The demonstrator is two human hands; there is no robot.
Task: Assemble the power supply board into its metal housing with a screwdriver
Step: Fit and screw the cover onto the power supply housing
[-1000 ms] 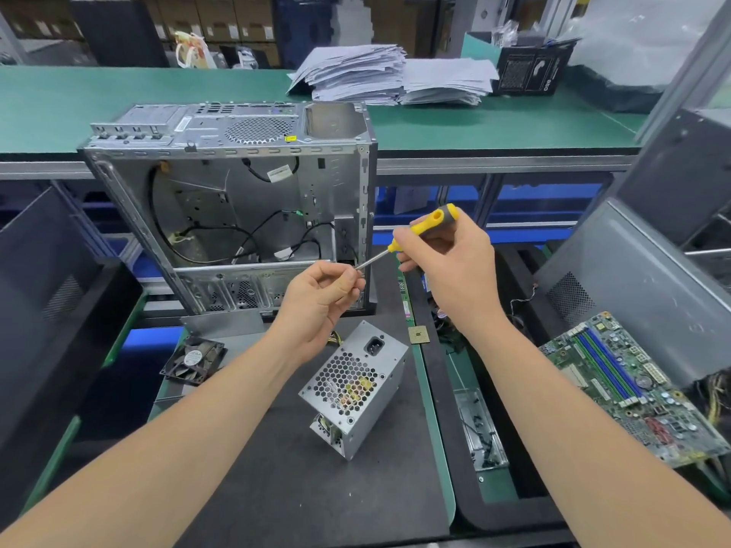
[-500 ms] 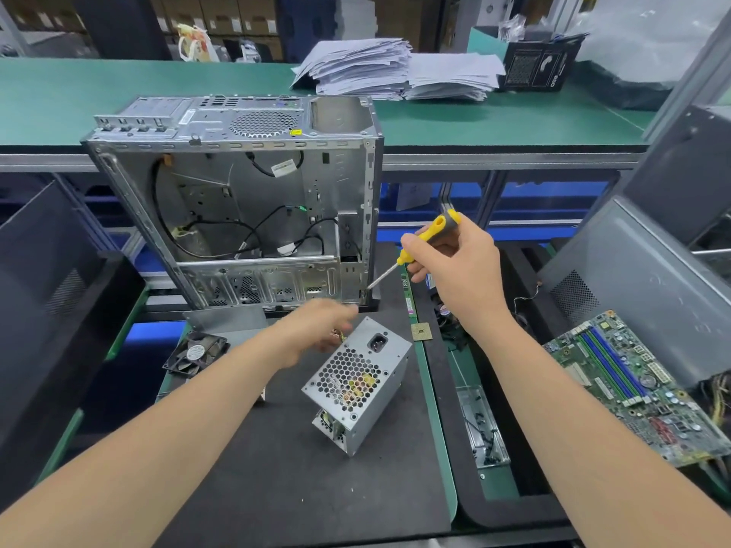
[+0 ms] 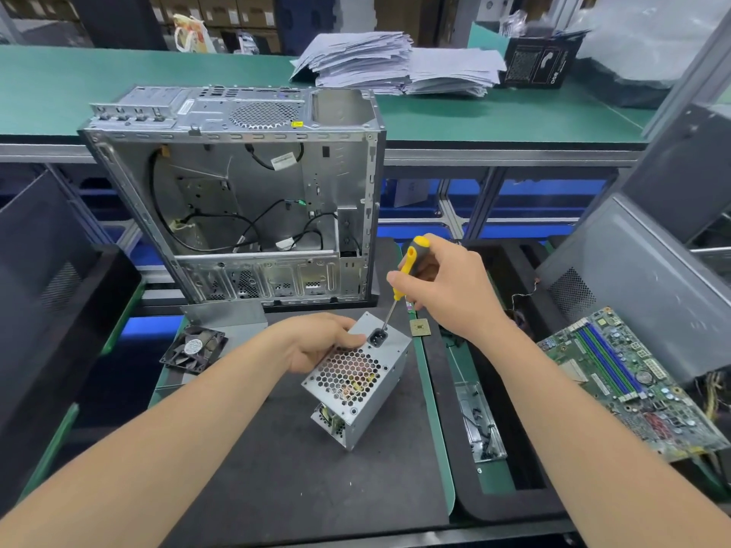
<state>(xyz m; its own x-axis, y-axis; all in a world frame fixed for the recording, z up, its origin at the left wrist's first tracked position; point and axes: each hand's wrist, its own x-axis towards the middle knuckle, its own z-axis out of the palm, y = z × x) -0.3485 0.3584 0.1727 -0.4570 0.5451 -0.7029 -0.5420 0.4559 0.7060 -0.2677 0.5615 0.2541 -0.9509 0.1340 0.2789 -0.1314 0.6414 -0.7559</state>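
Left hand [image 3: 316, 342] has dropped to grip the far-left edge of the power supply housing [image 3: 356, 381], on the table [image 3: 277, 468] near the computer case [image 3: 237, 191]; right hand [image 3: 447, 286], clenched on the screwdriver [image 3: 407, 267], has lowered its tip to the housing's far corner, so I judge fastening imminent.

An open computer case [image 3: 237, 199] is seen upright at 12 o'clock. A small fan [image 3: 194, 349] is laid flat at 9 o'clock, and a green circuit board [image 3: 629, 383] at 3 o'clock. A square chip [image 3: 419, 327] is set just right of centre. Stacks of paper [image 3: 395, 63] are piled at 1 o'clock on the green bench [image 3: 118, 81], with a black box [image 3: 538, 61] just beside them
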